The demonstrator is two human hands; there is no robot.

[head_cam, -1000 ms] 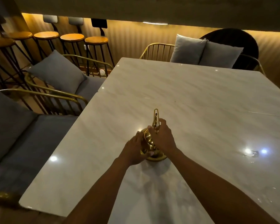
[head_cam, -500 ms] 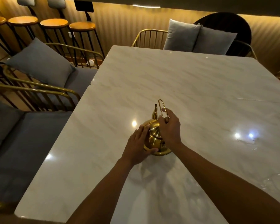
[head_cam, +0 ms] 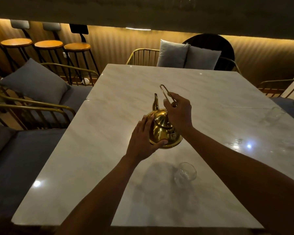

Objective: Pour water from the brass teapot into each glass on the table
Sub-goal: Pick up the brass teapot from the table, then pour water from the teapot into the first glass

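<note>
Polished brass teapot, clear glass, glossy marble table.

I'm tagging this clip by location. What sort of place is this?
Probably a café or lounge bar: a row of bar stools along the wall, a marble table with cushioned gold-framed chairs, and warm strip lighting.

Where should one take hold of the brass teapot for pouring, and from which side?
Probably by the thin wire loop handle that rises above the lid, coming from above and behind, opposite the spout. The right hand already pinches it there. The round, smooth brass teapot body offers no edge, so the left hand only steadies its side.
</note>
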